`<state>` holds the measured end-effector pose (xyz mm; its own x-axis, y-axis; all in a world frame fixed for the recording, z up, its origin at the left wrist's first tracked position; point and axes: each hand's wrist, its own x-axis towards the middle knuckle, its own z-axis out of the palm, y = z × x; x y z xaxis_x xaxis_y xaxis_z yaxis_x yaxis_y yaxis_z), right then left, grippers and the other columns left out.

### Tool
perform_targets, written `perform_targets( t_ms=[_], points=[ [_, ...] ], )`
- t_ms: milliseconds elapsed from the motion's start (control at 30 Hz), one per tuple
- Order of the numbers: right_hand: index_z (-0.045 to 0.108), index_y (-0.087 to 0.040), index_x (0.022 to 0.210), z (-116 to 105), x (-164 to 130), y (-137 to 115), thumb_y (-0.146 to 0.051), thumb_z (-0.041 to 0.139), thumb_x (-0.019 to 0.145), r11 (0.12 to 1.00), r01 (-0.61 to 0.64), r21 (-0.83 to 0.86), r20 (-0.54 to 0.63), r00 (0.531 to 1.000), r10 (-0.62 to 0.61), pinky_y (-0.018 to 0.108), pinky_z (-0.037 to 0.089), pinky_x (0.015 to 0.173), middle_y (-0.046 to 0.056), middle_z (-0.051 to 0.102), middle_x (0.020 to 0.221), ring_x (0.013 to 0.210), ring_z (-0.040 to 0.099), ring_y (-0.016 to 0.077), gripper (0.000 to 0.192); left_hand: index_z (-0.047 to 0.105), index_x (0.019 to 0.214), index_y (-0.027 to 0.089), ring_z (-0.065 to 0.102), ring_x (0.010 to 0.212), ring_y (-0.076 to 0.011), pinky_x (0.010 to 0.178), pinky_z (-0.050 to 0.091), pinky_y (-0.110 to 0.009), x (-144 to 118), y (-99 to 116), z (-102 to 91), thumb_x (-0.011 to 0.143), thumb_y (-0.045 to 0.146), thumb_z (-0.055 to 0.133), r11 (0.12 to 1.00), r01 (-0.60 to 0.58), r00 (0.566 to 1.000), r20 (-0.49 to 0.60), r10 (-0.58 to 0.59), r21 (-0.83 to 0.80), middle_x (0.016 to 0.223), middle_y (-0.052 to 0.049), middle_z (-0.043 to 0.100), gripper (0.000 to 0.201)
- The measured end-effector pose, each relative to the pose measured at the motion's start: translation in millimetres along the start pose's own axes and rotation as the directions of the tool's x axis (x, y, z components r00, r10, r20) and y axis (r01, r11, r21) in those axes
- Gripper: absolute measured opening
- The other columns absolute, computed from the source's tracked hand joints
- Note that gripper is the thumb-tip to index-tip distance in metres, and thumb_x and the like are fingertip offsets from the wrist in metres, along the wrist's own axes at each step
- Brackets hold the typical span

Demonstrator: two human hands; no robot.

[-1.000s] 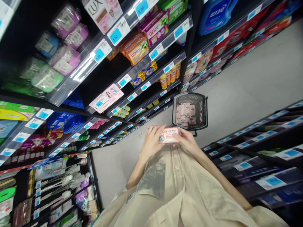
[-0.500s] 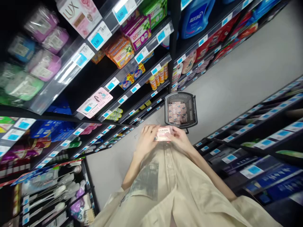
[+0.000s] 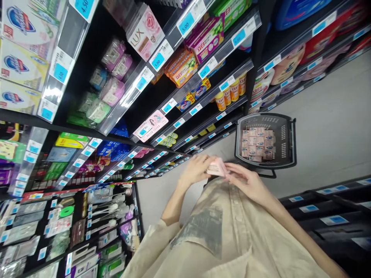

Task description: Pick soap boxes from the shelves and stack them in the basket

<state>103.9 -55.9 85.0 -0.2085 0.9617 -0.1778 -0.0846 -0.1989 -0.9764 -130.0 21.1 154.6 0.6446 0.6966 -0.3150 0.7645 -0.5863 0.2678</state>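
A small pink-and-white box (image 3: 216,167) is held in front of my shirt. My left hand (image 3: 197,170) grips its left side, with fingers closed over the top edge. My right hand (image 3: 244,180) pinches the box's right end between thumb and fingers. The box is tilted, so one narrow side faces up. Beyond my hands, a dark grey shopping basket (image 3: 285,162) stands on the floor, with several similar pink boxes (image 3: 257,143) laid in rows inside it.
On my left, black shelves carry a LUX box (image 3: 145,33), wrapped soap bars (image 3: 113,90), orange packs (image 3: 182,67) and yellow canisters (image 3: 220,101). A pink card (image 3: 152,125) hangs on one shelf edge. Another shelf (image 3: 307,208) runs along the right. Grey floor (image 3: 327,127) lies between.
My view has swung left, so the shelves and basket appear further right. The box has turned in my hands: its printed front faced me before, and now a side shows.
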Motion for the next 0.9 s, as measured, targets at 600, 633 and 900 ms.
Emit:
perform_targets(
  t_ms=[600,633,900],
  points=[
    [0.078,-0.028,0.112,-21,2,41,-0.066,0.061,0.093,0.983,-0.017,-0.183,0.110,0.993,0.038,0.039,0.067,0.080,0.008,0.082,0.117,0.097,0.080,0.0293,0.046,0.034,0.159,0.011,0.056,0.137,-0.0393,0.109,0.051,-0.045,-1,-182,-208.8,0.088,0.043,0.067,0.687,0.664,0.701,-0.564,-0.435,0.296,0.151,-0.023,0.054,0.085],
    [0.077,-0.028,0.112,-21,3,43,-0.066,0.061,0.093,0.983,-0.021,-0.184,0.111,0.993,0.042,0.039,0.067,0.080,0.008,0.082,0.117,0.096,0.080,0.0292,0.046,0.034,0.159,0.010,0.055,0.139,-0.0397,0.110,0.050,-0.046,2,-189,-213.1,0.088,0.045,0.066,0.675,0.682,0.687,-0.563,-0.459,0.282,0.154,-0.024,0.053,0.086],
    [0.075,-0.027,0.119,-20,13,63,-0.069,0.058,0.092,0.977,-0.065,-0.204,0.131,0.987,0.093,0.043,0.065,0.084,0.009,0.082,0.113,0.097,0.079,0.0318,0.052,0.027,0.162,0.009,0.057,0.139,-0.0412,0.113,0.049,-0.050,10,-246,-240.5,0.090,0.054,0.065,0.534,0.826,0.546,-0.489,-0.680,0.180,0.153,-0.025,0.056,0.093]
  ],
)
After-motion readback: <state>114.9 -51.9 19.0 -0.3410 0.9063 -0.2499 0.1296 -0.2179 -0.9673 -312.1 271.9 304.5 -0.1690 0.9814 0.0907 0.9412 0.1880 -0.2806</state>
